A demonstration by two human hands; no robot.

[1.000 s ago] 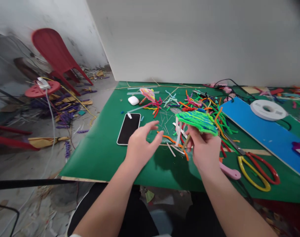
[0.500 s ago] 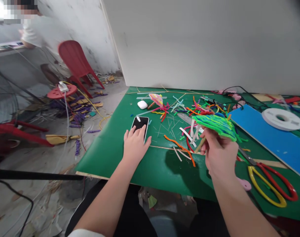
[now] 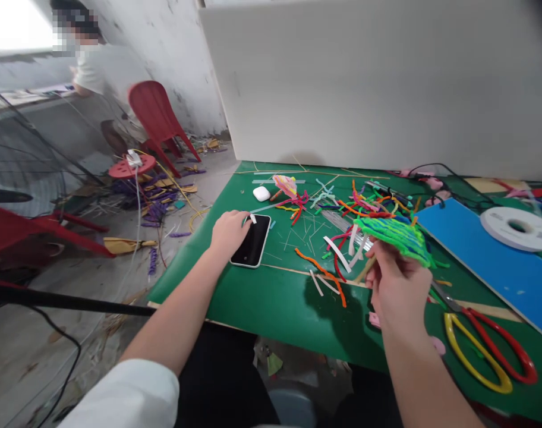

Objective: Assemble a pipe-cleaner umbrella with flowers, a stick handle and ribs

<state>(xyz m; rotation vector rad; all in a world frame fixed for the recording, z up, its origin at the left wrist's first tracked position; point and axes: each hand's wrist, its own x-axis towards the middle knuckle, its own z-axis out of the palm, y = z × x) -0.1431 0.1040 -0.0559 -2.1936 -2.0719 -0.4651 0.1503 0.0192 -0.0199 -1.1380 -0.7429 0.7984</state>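
Observation:
My right hand [image 3: 398, 282] grips a green-and-blue fuzzy pipe-cleaner piece [image 3: 393, 235], shaped like a small canopy, above the right part of the table. Pale strips [image 3: 359, 252] hang at its left side. At the upper left of a phone [image 3: 252, 246] with a dark screen is my left hand [image 3: 230, 230], thumb and fingers drawn together at a small white strip [image 3: 253, 219]. An orange pipe cleaner [image 3: 322, 273] and cut white strips [image 3: 337, 252] lie between the hands. Big scissors [image 3: 485, 348] with red and yellow handles rest right of my right wrist.
Several coloured pipe cleaners [image 3: 369, 202] lie in a heap at the back, near a pink canopy-shaped piece [image 3: 285, 185] and a white case [image 3: 261, 194]. A white spool [image 3: 518, 227] rests on a blue board [image 3: 471, 244]. Beyond a red chair [image 3: 153, 110] sits a person [image 3: 104, 71].
My left hand has moved from over the phone's screen to its upper left, its spread fingers now drawn together at the white strip. My right hand still holds the green-and-blue piece.

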